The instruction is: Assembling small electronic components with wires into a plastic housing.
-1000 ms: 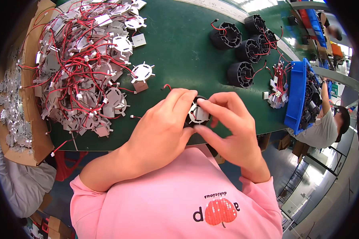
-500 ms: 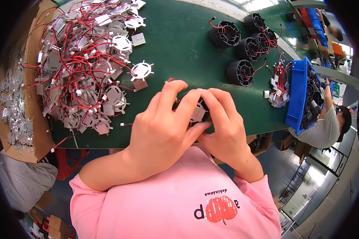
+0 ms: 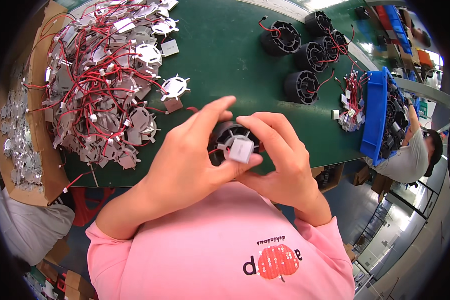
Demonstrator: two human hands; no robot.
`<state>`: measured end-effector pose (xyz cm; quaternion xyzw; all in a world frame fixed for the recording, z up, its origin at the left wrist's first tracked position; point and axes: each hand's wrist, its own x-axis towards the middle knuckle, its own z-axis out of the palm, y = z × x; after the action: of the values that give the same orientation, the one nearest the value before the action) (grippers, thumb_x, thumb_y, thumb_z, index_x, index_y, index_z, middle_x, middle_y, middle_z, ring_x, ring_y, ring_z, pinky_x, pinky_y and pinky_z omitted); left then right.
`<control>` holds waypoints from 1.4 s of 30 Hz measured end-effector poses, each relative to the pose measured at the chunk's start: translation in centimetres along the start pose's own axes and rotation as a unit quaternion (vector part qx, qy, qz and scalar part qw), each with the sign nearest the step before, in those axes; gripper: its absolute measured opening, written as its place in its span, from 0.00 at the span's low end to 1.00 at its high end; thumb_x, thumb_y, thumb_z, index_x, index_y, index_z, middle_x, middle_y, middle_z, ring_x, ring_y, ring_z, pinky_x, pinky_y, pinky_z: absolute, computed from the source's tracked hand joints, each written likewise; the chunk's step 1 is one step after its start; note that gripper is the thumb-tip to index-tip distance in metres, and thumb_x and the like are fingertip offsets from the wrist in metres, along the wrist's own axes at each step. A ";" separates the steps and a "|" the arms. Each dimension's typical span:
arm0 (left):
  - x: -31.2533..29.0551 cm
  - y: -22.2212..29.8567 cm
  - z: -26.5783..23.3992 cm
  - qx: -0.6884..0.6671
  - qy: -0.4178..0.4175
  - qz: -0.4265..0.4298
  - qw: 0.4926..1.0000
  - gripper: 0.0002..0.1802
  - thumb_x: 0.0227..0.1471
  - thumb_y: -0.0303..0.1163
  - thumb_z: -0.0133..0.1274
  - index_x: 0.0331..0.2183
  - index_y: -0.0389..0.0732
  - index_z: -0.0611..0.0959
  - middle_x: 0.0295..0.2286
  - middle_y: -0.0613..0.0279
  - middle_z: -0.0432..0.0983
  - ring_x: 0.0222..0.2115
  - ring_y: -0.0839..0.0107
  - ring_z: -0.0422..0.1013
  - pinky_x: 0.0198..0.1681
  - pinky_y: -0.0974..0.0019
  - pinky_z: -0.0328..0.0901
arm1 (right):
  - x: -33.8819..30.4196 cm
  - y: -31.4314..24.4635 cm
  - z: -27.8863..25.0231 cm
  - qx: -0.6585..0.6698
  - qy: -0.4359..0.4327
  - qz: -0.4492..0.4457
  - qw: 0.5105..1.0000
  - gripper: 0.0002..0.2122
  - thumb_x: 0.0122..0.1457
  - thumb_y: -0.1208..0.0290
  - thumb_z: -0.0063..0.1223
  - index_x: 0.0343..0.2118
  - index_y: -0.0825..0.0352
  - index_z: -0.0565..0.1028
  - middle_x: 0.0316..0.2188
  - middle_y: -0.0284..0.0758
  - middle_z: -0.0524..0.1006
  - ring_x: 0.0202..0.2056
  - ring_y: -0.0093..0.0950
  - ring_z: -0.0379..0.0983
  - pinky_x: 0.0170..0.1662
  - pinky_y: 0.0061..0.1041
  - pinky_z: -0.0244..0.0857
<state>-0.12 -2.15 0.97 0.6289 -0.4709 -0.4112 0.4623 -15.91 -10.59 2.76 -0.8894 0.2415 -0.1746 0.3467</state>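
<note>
Both hands are at a black round plastic housing (image 3: 225, 131) near the table's front edge, its open side facing up. A white square block (image 3: 241, 150) with a red wire lies across its opening. My left hand (image 3: 185, 147) is around the housing's left side, thumb along the block's lower edge and index finger lifted. Against the right side is my right hand (image 3: 282, 160), fingers curled over the rim and thumb below. To the left lies a heap of silvery plates (image 3: 130, 85) with red and black wires, one spoked white disc (image 3: 175, 88) at its edge.
Several black housings (image 3: 301, 88) with wires stand at the back right. Beside them lie a bundle of wired white blocks (image 3: 351, 117) and a blue bin (image 3: 372, 120) of dark parts. A cardboard box (image 3: 47, 170) holds silvery pieces at far left. Another person (image 3: 407, 157) is at right.
My fingers have spread from over the housing, uncovering more of it and the white block. My left hand has shifted slightly left, and the block now shows tilted over the opening.
</note>
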 end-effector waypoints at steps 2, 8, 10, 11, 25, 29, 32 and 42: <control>0.3 0.1 -0.3 -0.010 -0.033 -0.011 0.999 0.29 0.41 0.25 0.64 0.47 0.34 0.74 0.34 0.57 0.77 0.28 0.70 0.72 0.30 0.71 0.67 | 0.1 0.0 0.2 -0.001 0.002 -0.009 1.000 0.31 0.35 0.82 0.63 0.49 0.70 0.70 0.42 0.40 0.71 0.30 0.31 0.71 0.29 0.24 0.68; 0.4 -0.3 -0.8 -0.088 -0.124 -0.030 0.988 0.31 0.41 0.23 0.62 0.49 0.34 0.71 0.35 0.57 0.76 0.29 0.71 0.72 0.32 0.71 0.67 | 0.3 -0.1 0.3 -0.008 0.010 -0.043 0.999 0.32 0.35 0.82 0.63 0.50 0.69 0.70 0.42 0.39 0.72 0.30 0.30 0.71 0.28 0.23 0.68; 0.2 -0.4 -0.8 -0.135 -0.121 -0.015 0.983 0.30 0.42 0.23 0.61 0.50 0.34 0.71 0.35 0.57 0.76 0.29 0.71 0.72 0.32 0.71 0.67 | 0.3 -0.2 0.1 -0.012 0.015 -0.048 0.999 0.32 0.34 0.82 0.63 0.50 0.69 0.70 0.42 0.38 0.72 0.30 0.30 0.71 0.28 0.23 0.67; 0.2 -0.4 -0.8 -0.136 -0.122 -0.016 0.983 0.30 0.42 0.23 0.61 0.50 0.34 0.71 0.35 0.57 0.76 0.29 0.71 0.72 0.32 0.71 0.67 | 0.3 -0.3 0.1 -0.013 0.014 -0.048 0.999 0.32 0.34 0.82 0.63 0.50 0.69 0.70 0.42 0.38 0.72 0.30 0.30 0.71 0.28 0.23 0.67; -0.7 1.3 -1.5 -0.259 -0.112 -0.046 0.958 0.30 0.53 0.21 0.53 0.57 0.31 0.66 0.40 0.55 0.74 0.36 0.69 0.72 0.43 0.70 0.68 | 0.4 -1.2 -0.7 0.203 -0.002 0.024 0.979 0.26 0.43 0.80 0.62 0.50 0.68 0.73 0.48 0.42 0.70 0.33 0.26 0.72 0.32 0.21 0.69; -0.9 1.6 -1.6 -0.176 -0.117 -0.016 0.977 0.31 0.53 0.21 0.53 0.57 0.31 0.64 0.40 0.55 0.73 0.36 0.69 0.72 0.43 0.68 0.69 | 0.0 0.2 -0.2 0.301 -0.013 0.050 0.952 0.21 0.50 0.80 0.57 0.50 0.68 0.73 0.53 0.44 0.68 0.33 0.25 0.72 0.33 0.20 0.70; -1.0 1.6 -1.6 -0.146 -0.117 -0.004 0.982 0.31 0.53 0.21 0.53 0.57 0.30 0.64 0.40 0.55 0.73 0.36 0.69 0.72 0.44 0.67 0.69 | 0.0 0.5 -0.5 0.328 -0.030 0.052 0.943 0.19 0.54 0.81 0.53 0.51 0.68 0.74 0.55 0.46 0.66 0.33 0.24 0.71 0.33 0.20 0.70; -1.9 1.9 -1.0 -0.175 -0.062 -0.004 0.983 0.28 0.48 0.19 0.56 0.52 0.29 0.68 0.39 0.51 0.73 0.32 0.67 0.71 0.34 0.70 0.68 | -0.3 0.9 0.1 0.352 -0.032 -0.004 0.935 0.18 0.56 0.81 0.51 0.52 0.67 0.73 0.57 0.45 0.65 0.31 0.22 0.70 0.32 0.19 0.69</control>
<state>0.02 -0.34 3.19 0.5134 -0.4173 -0.5272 0.5332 -16.33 -10.92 2.01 -0.7166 0.1493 -0.2210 0.6445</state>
